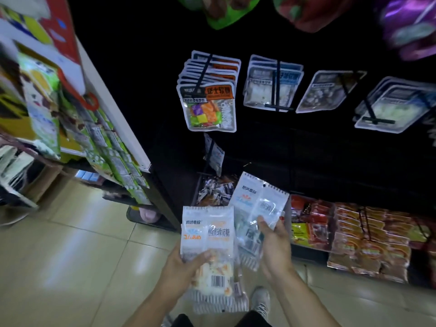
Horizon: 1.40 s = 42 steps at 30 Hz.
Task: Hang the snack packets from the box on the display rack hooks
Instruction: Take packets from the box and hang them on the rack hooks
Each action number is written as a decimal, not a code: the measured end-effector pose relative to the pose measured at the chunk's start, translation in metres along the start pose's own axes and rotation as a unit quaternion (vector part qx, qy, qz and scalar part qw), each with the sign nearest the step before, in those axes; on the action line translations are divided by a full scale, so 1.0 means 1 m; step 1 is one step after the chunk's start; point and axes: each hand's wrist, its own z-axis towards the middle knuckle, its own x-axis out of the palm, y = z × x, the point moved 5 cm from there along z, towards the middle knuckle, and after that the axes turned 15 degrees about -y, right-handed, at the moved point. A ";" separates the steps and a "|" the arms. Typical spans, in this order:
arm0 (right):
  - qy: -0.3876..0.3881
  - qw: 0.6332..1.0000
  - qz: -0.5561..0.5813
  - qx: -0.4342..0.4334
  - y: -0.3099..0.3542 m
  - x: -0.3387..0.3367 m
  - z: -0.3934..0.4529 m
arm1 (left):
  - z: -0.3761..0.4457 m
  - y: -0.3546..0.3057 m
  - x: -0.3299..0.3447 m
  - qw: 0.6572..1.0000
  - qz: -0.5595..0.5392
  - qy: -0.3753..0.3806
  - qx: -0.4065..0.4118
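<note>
My left hand (pixel 186 265) grips a stack of white snack packets (pixel 207 234) with orange print, held upright low in the middle. To its right, my right hand (pixel 273 239) holds one clear packet with blue print (pixel 257 204), tilted up toward the dark display rack. A punched hole shows near that packet's top edge. On the rack above, black hooks (pixel 275 83) carry rows of hanging packets: orange-labelled ones (pixel 207 95) at left, blue-grey ones (pixel 271 86) beside them, and more further right. No box is in view.
A white-edged shelf unit (pixel 113 102) full of green packets stands at left. Low right, a shelf of red and orange packets (pixel 354 237) juts out. A bin of small wrapped snacks (pixel 214 190) sits under the rack. Tiled floor (pixel 70 256) spreads at lower left; my shoe (pixel 260 300) shows below.
</note>
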 end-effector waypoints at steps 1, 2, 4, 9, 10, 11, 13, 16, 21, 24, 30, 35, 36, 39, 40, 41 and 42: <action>-0.017 1.000 -0.009 -0.019 0.006 -0.001 0.001 | 0.001 0.003 -0.003 1.000 0.004 -0.015 0.004; -0.027 0.998 -0.031 -0.040 0.013 -0.003 0.001 | 0.000 0.004 -0.006 0.999 0.011 -0.029 0.011; -0.031 0.993 -0.065 -0.093 0.026 -0.006 0.001 | 0.001 0.008 -0.018 0.997 0.022 -0.071 0.019; -0.016 0.983 -0.105 -0.153 0.050 -0.001 -0.004 | 0.007 0.014 -0.042 0.989 0.076 -0.122 0.019; -0.003 0.980 -0.110 -0.164 0.056 0.001 -0.008 | 0.007 0.014 -0.045 0.988 0.077 -0.131 0.020; 0.000 0.979 -0.118 -0.169 0.059 0.001 -0.011 | 0.008 0.013 -0.047 0.986 0.082 -0.142 0.022; 0.018 0.964 -0.144 -0.222 0.068 0.005 -0.026 | 0.007 0.006 -0.049 0.983 0.084 -0.158 0.031; 0.080 0.937 -0.221 -0.259 0.066 0.021 -0.063 | 0.003 -0.009 -0.043 0.981 0.079 -0.169 0.052; 0.145 0.907 -0.285 -0.273 0.058 0.039 -0.095 | -0.005 -0.039 -0.033 0.970 0.123 -0.191 0.090; 0.188 0.922 -0.273 -0.202 0.046 0.042 -0.102 | -0.010 -0.050 -0.034 0.963 0.162 -0.192 0.098; 0.244 0.911 -0.295 -0.155 0.005 0.049 -0.121 | -0.026 -0.065 -0.023 0.950 0.200 -0.194 0.140; 0.177 0.915 -0.317 -0.176 0.000 0.048 -0.114 | -0.031 -0.063 -0.019 0.945 0.210 -0.167 0.188; 0.160 0.921 -0.316 -0.164 -0.001 0.044 -0.106 | -0.031 -0.064 -0.019 0.946 0.207 -0.157 0.194; 0.117 0.939 -0.305 -0.103 0.004 0.035 -0.084 | -0.028 -0.065 -0.019 0.950 0.196 -0.130 0.204; 0.123 0.945 -0.295 -0.072 0.002 0.034 -0.074 | -0.026 -0.064 -0.020 0.953 0.192 -0.123 0.199; 0.130 0.950 -0.281 -0.033 0.000 0.033 -0.067 | -0.023 -0.061 -0.021 0.957 0.190 -0.114 0.188; 0.136 0.955 -0.265 0.010 -0.002 0.033 -0.062 | -0.022 -0.059 -0.023 0.962 0.183 -0.109 0.173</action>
